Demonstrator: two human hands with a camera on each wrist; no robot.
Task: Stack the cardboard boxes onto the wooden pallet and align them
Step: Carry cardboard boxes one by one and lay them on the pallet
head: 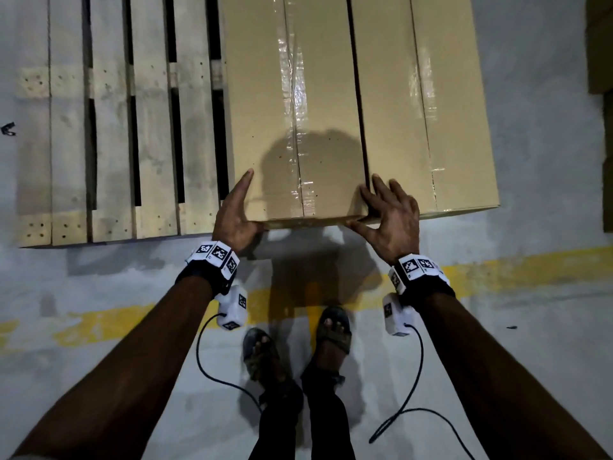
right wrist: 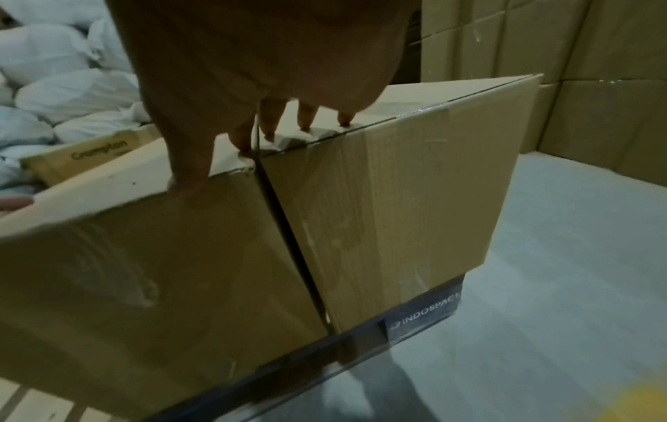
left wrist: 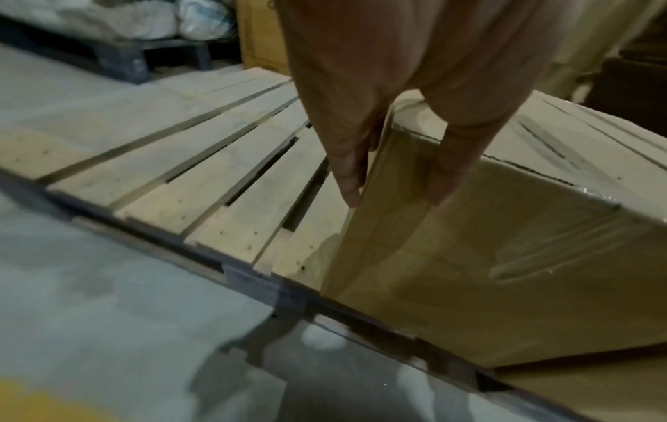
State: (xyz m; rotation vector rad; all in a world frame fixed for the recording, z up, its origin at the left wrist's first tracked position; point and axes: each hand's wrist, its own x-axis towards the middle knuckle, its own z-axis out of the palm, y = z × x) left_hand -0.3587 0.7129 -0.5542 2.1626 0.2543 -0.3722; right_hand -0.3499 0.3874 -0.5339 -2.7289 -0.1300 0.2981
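A wooden pallet (head: 112,144) lies on the grey floor, its left slats bare. Two taped cardboard boxes stand side by side on its right part: the middle box (head: 292,94) and the right box (head: 424,94), a thin dark gap between them. My left hand (head: 237,207) straddles the middle box's near left corner, with straight fingers (left wrist: 346,171) down the left side and the thumb on the front face. My right hand (head: 388,210) lies spread over the near right corner. Its fingertips (right wrist: 307,122) rest on top across the gap, and its thumb lies on the front edge.
Stacked cardboard boxes (right wrist: 595,100) form a wall to the right, with more cardboard (head: 600,44) at the far right. White sacks (right wrist: 54,85) and a printed carton (right wrist: 97,154) lie beyond the pallet. A yellow floor line (head: 132,323) passes by my sandalled feet (head: 331,330).
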